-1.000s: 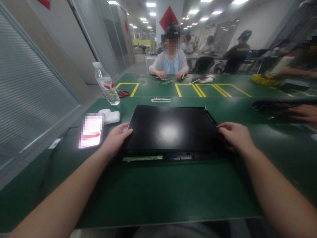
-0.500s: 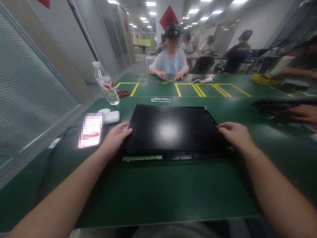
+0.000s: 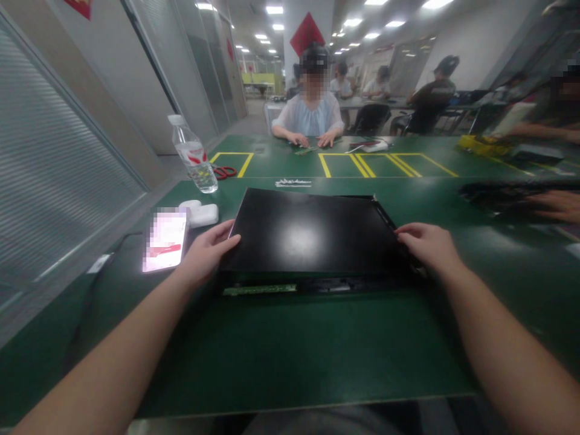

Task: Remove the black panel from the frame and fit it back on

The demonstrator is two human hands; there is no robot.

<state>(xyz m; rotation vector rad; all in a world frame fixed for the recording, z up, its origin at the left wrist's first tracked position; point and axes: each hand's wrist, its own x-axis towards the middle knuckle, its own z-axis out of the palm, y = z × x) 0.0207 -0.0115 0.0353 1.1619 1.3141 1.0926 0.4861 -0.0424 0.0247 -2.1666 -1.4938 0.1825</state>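
A dark, glossy screen panel point(image 3: 312, 232) lies before me over a black frame, with light reflected in its middle. My left hand point(image 3: 209, 251) is closed on the panel's left edge, thumb on top and fingers under it. At the right edge, my right hand point(image 3: 428, 244) is closed in a pinch, where the frame's rim point(image 3: 384, 211) shows beside the panel; which layer the fingertips hold is hard to make out. Along the near side a green circuit strip point(image 3: 260, 290) is exposed below the panel.
To the left are a lit phone point(image 3: 167, 238), a white case point(image 3: 203, 215), a water bottle point(image 3: 196, 157) and red-handled scissors point(image 3: 224, 173). Small white pieces point(image 3: 293, 182) lie beyond the panel. A person point(image 3: 310, 115) sits opposite; another person's hand point(image 3: 559, 205) is at right.
The panel's left side has lifted slightly and shifted a little left with my left hand. My right hand stays at the right edge.
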